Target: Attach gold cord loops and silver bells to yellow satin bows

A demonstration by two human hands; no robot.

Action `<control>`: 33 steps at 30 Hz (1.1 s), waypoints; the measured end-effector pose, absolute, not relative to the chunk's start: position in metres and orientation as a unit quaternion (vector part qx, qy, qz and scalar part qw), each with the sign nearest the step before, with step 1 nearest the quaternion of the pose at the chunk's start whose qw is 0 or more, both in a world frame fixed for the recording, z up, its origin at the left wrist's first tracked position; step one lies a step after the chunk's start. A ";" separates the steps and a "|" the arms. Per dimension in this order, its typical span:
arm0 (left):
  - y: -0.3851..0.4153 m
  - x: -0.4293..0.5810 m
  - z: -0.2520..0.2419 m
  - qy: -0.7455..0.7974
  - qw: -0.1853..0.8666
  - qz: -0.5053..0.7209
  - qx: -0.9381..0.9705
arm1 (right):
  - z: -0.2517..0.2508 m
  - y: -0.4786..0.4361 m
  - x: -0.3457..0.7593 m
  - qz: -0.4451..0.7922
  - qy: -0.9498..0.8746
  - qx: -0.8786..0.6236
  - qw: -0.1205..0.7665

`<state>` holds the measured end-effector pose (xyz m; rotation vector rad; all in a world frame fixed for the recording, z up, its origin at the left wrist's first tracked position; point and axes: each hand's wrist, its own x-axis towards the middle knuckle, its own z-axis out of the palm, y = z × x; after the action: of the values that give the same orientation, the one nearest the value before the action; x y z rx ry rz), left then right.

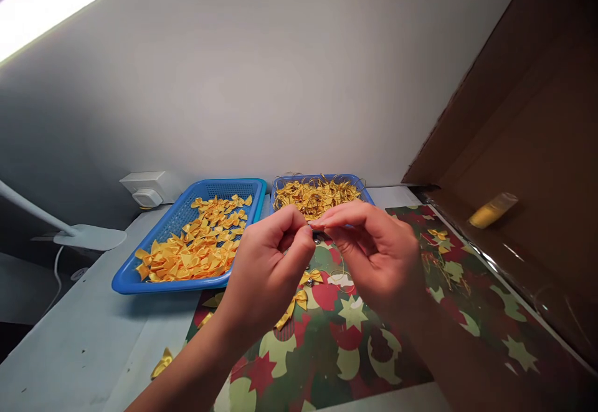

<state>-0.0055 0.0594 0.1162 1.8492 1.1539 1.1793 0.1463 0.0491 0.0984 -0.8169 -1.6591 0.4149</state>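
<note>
Clamped between both grips, a tiny piece (318, 232), too small to identify, with left hand (266, 265) and right hand (380, 256) meeting fingertip to fingertip above the star-patterned paper (355, 349). Just below, loose yellow bows (303, 290); beyond, bow tray (163, 286) and loop tray (327, 177) side by side on the surface (88, 343).

pale grey table top (84, 343) – seen running back to wall. patterned sheet (327, 356) of red, green and cream stars laid flat over its near right part. two blue trays set side by side at far edge: left tray (140, 284) filled with yellow satin bows (196, 250), right tray (369, 197) heaped with gold thread loops (317, 195). loose bows (311, 277) scattered on sheet; one bow (162, 363) left on bare top – just beside sheet's left edge. white lamp base (91, 237) stood at far left.
</note>
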 end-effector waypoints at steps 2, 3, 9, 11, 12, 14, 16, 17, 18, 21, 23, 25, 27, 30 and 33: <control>0.060 -0.004 0.116 0.441 0.324 0.451 0.706 | 0.098 0.049 0.146 0.179 -0.712 -0.348 0.583; 0.061 -0.004 0.116 0.441 0.322 0.451 0.706 | 0.098 0.049 0.146 0.180 -0.712 -0.345 0.584; 0.060 -0.004 0.115 0.443 0.323 0.450 0.706 | 0.098 0.049 0.145 0.183 -0.713 -0.342 0.584; 0.060 -0.005 0.115 0.442 0.325 0.448 0.705 | 0.098 0.048 0.146 0.181 -0.712 -0.343 0.585; 0.060 -0.005 0.115 0.442 0.326 0.448 0.705 | 0.098 0.048 0.146 0.181 -0.712 -0.343 0.585; 0.060 -0.005 0.116 0.442 0.328 0.449 0.704 | 0.098 0.048 0.146 0.179 -0.713 -0.343 0.585; 0.060 -0.005 0.116 0.443 0.326 0.450 0.703 | 0.098 0.048 0.146 0.180 -0.713 -0.346 0.582; 0.060 -0.005 0.116 0.444 0.326 0.449 0.703 | 0.098 0.048 0.146 0.182 -0.713 -0.347 0.581; 0.060 -0.005 0.116 0.445 0.325 0.448 0.704 | 0.098 0.047 0.146 0.184 -0.713 -0.348 0.580; 0.059 -0.005 0.116 0.447 0.323 0.446 0.705 | 0.098 0.047 0.146 0.187 -0.713 -0.344 0.582; 0.059 -0.005 0.114 0.448 0.319 0.446 0.706 | 0.098 0.047 0.146 0.187 -0.713 -0.344 0.582; 0.059 -0.005 0.113 0.448 0.314 0.447 0.707 | 0.098 0.047 0.146 0.188 -0.714 -0.344 0.580; 0.060 -0.005 0.113 0.447 0.310 0.448 0.710 | 0.098 0.047 0.146 0.188 -0.715 -0.343 0.580; 0.059 -0.006 0.113 0.442 0.306 0.450 0.713 | 0.098 0.047 0.146 0.191 -0.713 -0.342 0.582; 0.058 -0.007 0.112 0.438 0.326 0.450 0.707 | 0.098 0.048 0.145 0.206 -0.701 -0.351 0.586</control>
<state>-0.0069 0.0585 0.1123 1.8519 1.1489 1.1797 0.1451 0.0477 0.0983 -0.8197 -1.6345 0.4805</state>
